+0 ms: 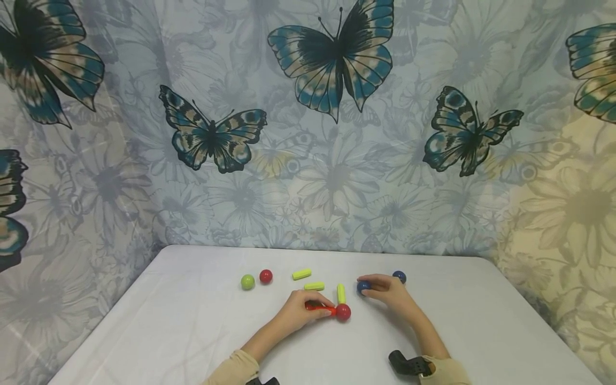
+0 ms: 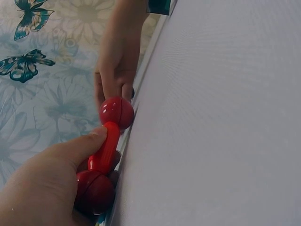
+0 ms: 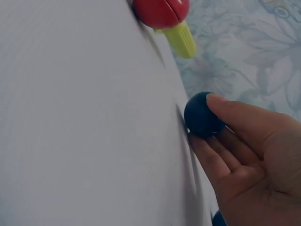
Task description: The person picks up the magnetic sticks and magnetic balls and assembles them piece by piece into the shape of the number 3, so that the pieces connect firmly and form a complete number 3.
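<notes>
Beige sleeves (image 1: 236, 369) nearest me, then a left hand (image 1: 295, 311) and a right hand (image 1: 393, 293), both loaded

I have the left hand pinching a red bar (image 2: 106, 153), thumb laid along it, with an end ball (image 1: 343, 312) at its right tip; the left wrist view shows me a second end ball (image 2: 95, 193) at the other end. The right hand holds a blue ball (image 3: 202, 117) between thumb and fingertips, beyond and to the right of that tip.

I see broad white surface outside either forearm and a narrower strip between the hands and the far edge. The tabletop (image 1: 144, 321) ends there in rounded corners, and a floral wall cloth (image 1: 337, 214) with teal butterflies (image 1: 339, 64) rises right behind.

Between my two hands a lime stick (image 1: 341, 293) points away from me, its near end at the right end ball; whether they join, I cannot tell. Two loose sticks (image 1: 314, 286) lie beyond the left hand, and farther left sit a red ball (image 1: 266, 276) and a green ball (image 1: 247, 282). A spare blue ball (image 1: 399, 276) sits just behind the right hand, partly hidden.
</notes>
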The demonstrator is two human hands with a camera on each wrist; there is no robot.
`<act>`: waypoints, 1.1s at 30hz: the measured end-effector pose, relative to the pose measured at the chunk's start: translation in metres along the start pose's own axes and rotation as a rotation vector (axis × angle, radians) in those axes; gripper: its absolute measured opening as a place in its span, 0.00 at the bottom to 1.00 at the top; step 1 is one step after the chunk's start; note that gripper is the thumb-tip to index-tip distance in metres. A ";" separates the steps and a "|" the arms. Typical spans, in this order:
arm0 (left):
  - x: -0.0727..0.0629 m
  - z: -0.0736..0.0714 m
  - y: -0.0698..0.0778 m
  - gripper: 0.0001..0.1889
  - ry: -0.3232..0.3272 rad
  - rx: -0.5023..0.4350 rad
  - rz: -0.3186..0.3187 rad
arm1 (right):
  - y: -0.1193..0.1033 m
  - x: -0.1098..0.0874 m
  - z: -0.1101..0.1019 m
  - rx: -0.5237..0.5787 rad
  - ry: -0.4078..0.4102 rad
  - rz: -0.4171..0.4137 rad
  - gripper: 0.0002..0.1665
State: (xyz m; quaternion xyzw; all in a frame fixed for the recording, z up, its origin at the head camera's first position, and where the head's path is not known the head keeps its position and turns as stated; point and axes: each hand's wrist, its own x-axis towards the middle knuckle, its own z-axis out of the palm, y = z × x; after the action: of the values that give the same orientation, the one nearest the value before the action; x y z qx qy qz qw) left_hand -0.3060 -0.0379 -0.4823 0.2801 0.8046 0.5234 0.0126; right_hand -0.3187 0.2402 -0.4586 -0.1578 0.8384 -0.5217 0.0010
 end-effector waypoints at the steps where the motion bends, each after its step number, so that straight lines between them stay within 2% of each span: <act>1: 0.000 0.000 0.000 0.09 -0.002 0.001 0.000 | 0.000 0.001 0.002 0.005 0.007 0.000 0.25; 14: -0.002 -0.002 0.004 0.09 -0.017 0.000 0.011 | -0.005 0.018 0.027 0.001 0.109 0.059 0.24; 27: -0.002 -0.003 0.002 0.09 -0.018 0.009 0.012 | -0.014 0.028 0.043 0.038 0.137 0.043 0.24; 33: -0.001 -0.003 0.002 0.08 -0.022 0.011 0.011 | -0.017 0.032 0.048 0.049 0.156 0.065 0.24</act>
State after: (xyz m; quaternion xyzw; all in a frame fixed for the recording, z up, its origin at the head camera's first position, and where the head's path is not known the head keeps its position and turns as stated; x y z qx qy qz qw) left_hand -0.3051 -0.0403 -0.4794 0.2902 0.8058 0.5159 0.0170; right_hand -0.3366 0.1831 -0.4606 -0.0893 0.8276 -0.5525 -0.0433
